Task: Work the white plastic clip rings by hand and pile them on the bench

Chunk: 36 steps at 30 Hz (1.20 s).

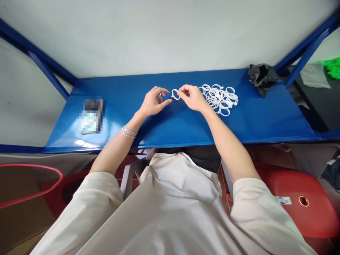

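Observation:
Between my two hands is a white plastic ring with a small knob on its left side. My right hand pinches the ring's right edge between thumb and fingertips, over the blue table. To the left of the ring, my left hand has its thumb and fingers apart, with a small gap to the knob and nothing held. A loose pile of similar white rings lies on the table just right of my right hand, partly hidden behind it.
A crumpled black plastic bag sits at the table's back right. A blurred-out flat item lies at the left. Blue metal struts rise on both sides against a pale back wall. A red plastic chair stands below right.

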Motion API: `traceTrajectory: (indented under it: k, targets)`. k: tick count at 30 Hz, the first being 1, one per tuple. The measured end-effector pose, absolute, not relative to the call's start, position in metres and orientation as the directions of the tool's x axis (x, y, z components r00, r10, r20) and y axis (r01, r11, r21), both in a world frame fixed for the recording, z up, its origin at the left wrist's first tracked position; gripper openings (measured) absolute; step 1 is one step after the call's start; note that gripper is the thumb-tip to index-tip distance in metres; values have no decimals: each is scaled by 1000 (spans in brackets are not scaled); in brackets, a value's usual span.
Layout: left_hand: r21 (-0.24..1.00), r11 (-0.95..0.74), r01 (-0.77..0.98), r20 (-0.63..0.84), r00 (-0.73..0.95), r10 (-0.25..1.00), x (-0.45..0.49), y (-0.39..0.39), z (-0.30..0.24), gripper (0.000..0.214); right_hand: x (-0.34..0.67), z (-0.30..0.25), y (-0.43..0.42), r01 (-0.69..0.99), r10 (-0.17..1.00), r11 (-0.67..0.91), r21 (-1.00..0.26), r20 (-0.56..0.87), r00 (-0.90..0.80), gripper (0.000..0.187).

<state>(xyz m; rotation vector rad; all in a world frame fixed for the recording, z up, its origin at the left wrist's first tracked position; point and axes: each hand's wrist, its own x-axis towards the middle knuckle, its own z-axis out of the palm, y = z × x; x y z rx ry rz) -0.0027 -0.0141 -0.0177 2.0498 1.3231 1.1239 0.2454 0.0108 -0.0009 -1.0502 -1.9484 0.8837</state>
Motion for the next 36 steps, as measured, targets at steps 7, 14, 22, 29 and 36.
traceTrajectory:
  k: [7,14,22,29,36]
  targets:
    - [817,-490,304,432,239,869,11,-21,-17,45,241,-10,12,305,880,344,-888,192,-434,31]
    - [901,-410,145,350,317,881,14,-20,-19,53,242,-13,9,399,839,512,-761,344,-421,34]
    - [877,-442,187,353,372,858,11,-14,-27,54,242,-4,3,351,797,576,-738,410,-444,26]
    - [913,-371,168,293,361,885,10,-13,-28,52,234,0,-2,196,843,351,-916,218,-491,31]
    - [960,-250,123,189,370,909,18,-22,-12,49,226,11,-7,41,866,18,-999,-5,-500,50]
